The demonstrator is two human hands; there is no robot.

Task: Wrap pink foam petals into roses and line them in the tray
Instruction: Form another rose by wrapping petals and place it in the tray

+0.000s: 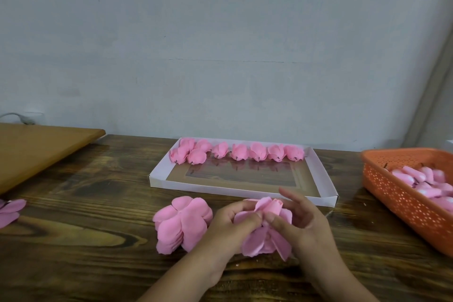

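- Dark wooden table [85, 240] is bearing a white tray [235, 191] lined with finished roses [239, 152].
- Left hand [232, 223] and right hand [297, 222] are both pinching a half-wrapped rose [264, 235], fingers curled on its petals.

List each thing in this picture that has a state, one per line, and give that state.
Tray: open, partly filled, roses along its far side.
Finished roses: wrapped, lying in the tray.
Rose in progress: half wrapped, outer petals loose.
Petal stack: unwrapped, on the table.
Basket: holding pink pieces.
Left hand: pinching the rose.
Right hand: pinching the rose.
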